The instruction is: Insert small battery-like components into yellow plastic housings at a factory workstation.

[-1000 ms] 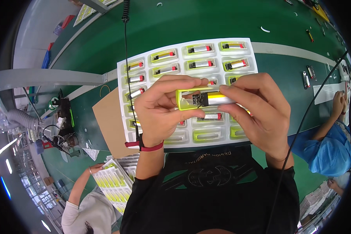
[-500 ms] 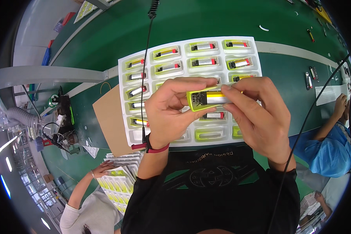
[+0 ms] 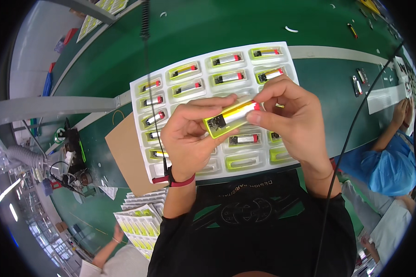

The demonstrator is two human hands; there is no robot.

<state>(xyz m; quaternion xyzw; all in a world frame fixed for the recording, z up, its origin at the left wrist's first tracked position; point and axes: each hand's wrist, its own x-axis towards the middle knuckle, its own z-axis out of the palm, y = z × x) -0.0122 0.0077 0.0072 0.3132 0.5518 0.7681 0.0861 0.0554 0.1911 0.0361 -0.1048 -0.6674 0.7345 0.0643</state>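
My left hand point(image 3: 186, 136) grips a yellow-green plastic shell point(image 3: 214, 134) above the tray, thumb below it and fingers above. Inside the shell lies a silver cylindrical battery point(image 3: 237, 113) with a yellow strip, a black part with wires at its left end and a red cap at its right. My right hand point(image 3: 296, 121) is closed at the red end, thumb and index finger pinching it there. Under both hands is a white moulded tray point(image 3: 159, 74), its pockets holding similar shells. Most visible ones have batteries; some near the front edge, such as one shell point(image 3: 245, 161), have none.
Brown cardboard point(image 3: 125, 152) lies left of the tray on the green bench. A dark cable point(image 3: 155, 111) hangs in front of the tray. Stacked trays point(image 3: 141, 221) stand at lower left, beside another person's arm point(image 3: 108, 247). A co-worker in blue point(image 3: 379, 161) sits at right.
The shell now tilts upward to the right, and my right fingers have shifted to the battery's red end. The view has moved slightly. The person at lower left has drawn back from the stacked trays.
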